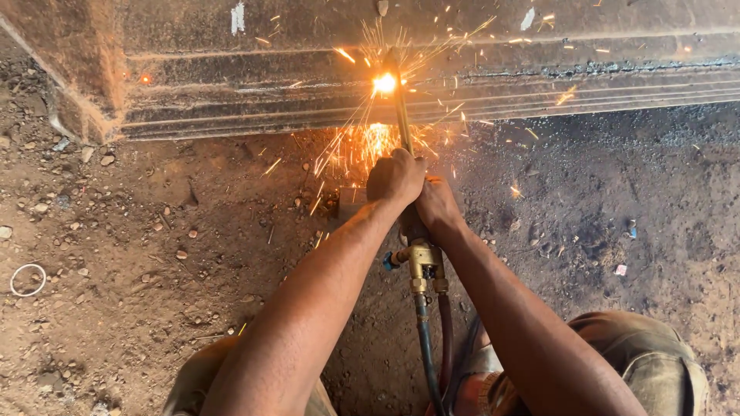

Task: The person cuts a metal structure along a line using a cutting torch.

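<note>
Both hands, left hand (395, 177) and right hand (436, 204), fingers wrapped tight around torch (402, 123) for steadiness, flame tip against steel beam (539, 85), sparks showering.

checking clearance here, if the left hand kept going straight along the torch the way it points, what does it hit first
Probably the rusty steel beam: the left hand points up the cutting torch toward the glowing cut there. Only dirt ground lies between, though depth is unclear.
</note>
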